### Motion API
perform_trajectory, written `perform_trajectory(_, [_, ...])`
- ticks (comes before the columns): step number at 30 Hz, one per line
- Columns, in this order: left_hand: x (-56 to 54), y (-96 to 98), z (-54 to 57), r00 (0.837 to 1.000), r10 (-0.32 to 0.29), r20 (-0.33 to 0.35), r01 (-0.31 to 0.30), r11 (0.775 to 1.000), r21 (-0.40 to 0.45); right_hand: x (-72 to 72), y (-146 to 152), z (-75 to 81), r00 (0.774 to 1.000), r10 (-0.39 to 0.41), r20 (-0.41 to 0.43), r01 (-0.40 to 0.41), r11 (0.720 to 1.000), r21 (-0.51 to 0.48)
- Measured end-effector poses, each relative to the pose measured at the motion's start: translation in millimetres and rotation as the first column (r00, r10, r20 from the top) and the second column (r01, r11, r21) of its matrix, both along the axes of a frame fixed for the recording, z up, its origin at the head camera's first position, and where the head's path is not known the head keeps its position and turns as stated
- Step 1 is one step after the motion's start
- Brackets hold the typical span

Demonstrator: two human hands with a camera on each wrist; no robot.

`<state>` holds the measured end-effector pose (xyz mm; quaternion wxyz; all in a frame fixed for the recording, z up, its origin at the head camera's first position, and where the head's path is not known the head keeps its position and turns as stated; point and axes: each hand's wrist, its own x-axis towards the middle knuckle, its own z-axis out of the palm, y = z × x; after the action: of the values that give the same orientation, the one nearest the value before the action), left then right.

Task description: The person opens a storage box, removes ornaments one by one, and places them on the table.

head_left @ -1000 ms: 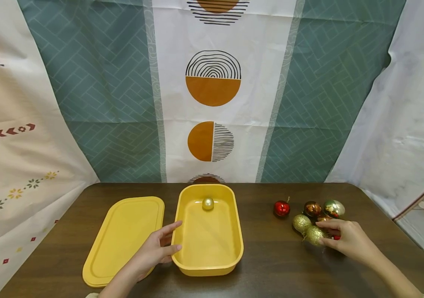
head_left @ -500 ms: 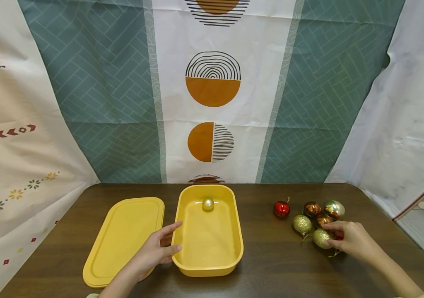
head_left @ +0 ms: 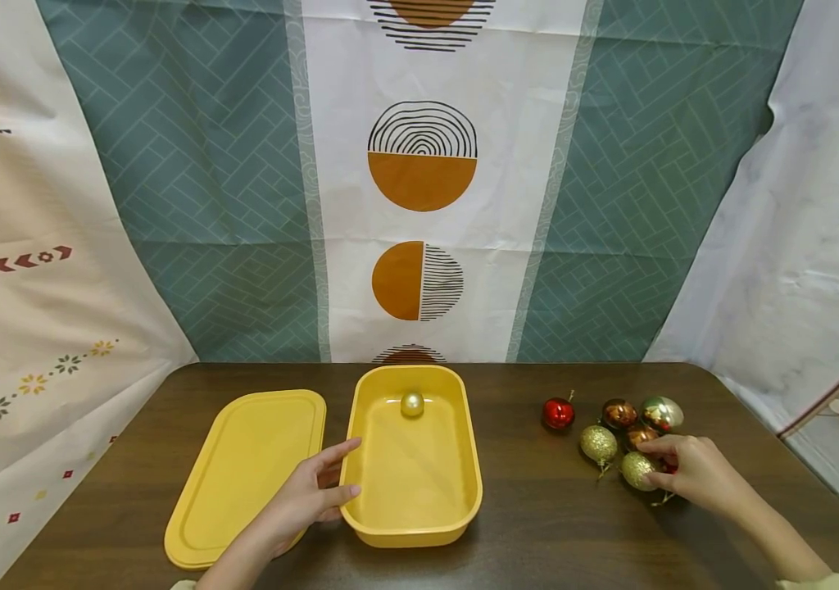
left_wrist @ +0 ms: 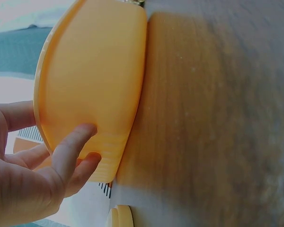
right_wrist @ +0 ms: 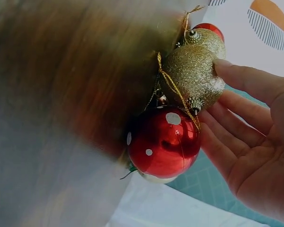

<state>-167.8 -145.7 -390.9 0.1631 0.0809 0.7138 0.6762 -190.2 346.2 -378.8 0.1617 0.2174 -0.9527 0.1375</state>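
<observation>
My right hand [head_left: 700,471] pinches a gold glitter Christmas ball [head_left: 637,473] at the table's right, thumb on its near side and fingers on its far side. Its gold cord loop hangs beside a red, white-spotted ball [right_wrist: 163,142] in the right wrist view. Another glitter ball [head_left: 598,444], copper balls [head_left: 619,414] and a shiny gold ball [head_left: 661,415] lie close by. My left hand [head_left: 309,487] grips the left wall of a yellow box [head_left: 410,537], some fingers over the rim and others against the outside. Inside the box, near its far end, sits a small gold ball [head_left: 412,404].
A yellow lid [head_left: 250,475] lies flat on the dark wooden table [head_left: 537,524], left of the box. One shiny red ball [head_left: 558,414] stands apart, between box and cluster. Patterned cloth [head_left: 419,287] hangs behind the table's far edge.
My right hand and the glitter ball have shifted slightly right, away from the other glitter ball, uncovering more of a copper ball. The last half second shows almost no movement; my left hand stays put.
</observation>
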Motion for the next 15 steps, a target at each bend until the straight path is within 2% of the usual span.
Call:
perform_trajectory(5, [-0.2, 0.3, 0.3, 1.000, 0.003, 0.001, -0.003, 1.000, -0.006, 0.2, -1, 0.2, 1.000, -0.008, 0.023, 0.008, 1.000, -0.014])
perform_trajectory(11, [-0.5, 0.6, 0.6, 1.000, 0.000, 0.004, 0.000, 1.000, -0.005, 0.2, -3, 4.8, 0.999, 0.008, -0.051, -0.009, 1.000, -0.025])
perform_trajectory(15, [-0.5, 0.3, 0.4, 1.000, -0.003, -0.001, 0.003, 1.000, 0.002, -0.6, -13, 14.7, 1.000, -0.012, -0.012, 0.012, 1.000, -0.028])
